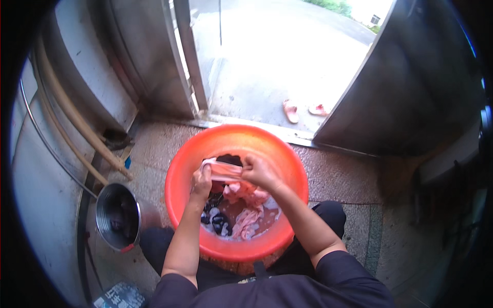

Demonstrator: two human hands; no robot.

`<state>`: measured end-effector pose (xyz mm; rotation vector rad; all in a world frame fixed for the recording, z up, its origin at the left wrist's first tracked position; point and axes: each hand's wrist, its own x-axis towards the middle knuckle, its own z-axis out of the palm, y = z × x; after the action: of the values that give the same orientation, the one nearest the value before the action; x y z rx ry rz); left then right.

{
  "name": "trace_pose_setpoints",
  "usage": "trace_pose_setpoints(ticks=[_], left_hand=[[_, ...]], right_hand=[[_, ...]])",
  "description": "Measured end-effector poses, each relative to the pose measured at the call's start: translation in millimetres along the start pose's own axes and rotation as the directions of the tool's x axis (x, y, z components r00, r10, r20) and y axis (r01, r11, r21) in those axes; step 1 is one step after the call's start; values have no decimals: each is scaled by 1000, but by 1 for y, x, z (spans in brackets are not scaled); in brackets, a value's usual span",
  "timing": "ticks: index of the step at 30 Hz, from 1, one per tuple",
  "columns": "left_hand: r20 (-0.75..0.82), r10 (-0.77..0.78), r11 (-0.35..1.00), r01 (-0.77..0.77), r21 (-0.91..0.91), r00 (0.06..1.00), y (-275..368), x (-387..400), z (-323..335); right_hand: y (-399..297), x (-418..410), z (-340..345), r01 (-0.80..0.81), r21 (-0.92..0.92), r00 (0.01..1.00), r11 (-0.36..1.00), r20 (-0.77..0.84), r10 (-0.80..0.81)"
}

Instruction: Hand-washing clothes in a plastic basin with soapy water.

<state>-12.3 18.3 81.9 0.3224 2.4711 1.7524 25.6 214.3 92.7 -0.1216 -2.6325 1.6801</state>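
Observation:
A large orange-red plastic basin [188, 246] stands between my knees. Above it, a band of pink cloth [226, 171] is stretched sideways between my two hands. My left hand [201, 181] grips its left end with the thumb on top. Its right end is pinched in the fingers of my right hand [259, 172]. More pink fabric [246, 221] hangs or lies below in cloudy, sudsy water; whether it is one piece with the band I cannot tell. Dark wet cloth [219, 223] with foam on it lies at the basin's left, and another dark patch shows behind the band.
A metal bucket [134, 210] with dark contents stands at the left, near pipes [73, 104] along the wall. Ahead is an open doorway with a metal sill [269, 131] and a door panel [389, 88] on the right. Pink slippers [290, 111] lie outside.

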Motion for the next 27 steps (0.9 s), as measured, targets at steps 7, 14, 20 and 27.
trace_pose_setpoints(ticks=[7, 14, 20, 27], left_hand=[[-214, 55, 967, -105, -232, 975, -36, 10, -9], [130, -147, 526, 189, -829, 981, -7, -7, -3], [86, 313, 431, -61, -900, 946, 82, -21, 1], [16, 334, 876, -304, -375, 942, 80, -22, 23]], right_hand=[[17, -9, -14, -52, -581, 998, 813, -61, 20], [-46, -28, 0, 59, -32, 979, 998, 197, -52], [-100, -62, 54, 593, 43, 800, 804, 83, -595], [-60, -46, 85, 582, -188, 781, 791, 399, -480]])
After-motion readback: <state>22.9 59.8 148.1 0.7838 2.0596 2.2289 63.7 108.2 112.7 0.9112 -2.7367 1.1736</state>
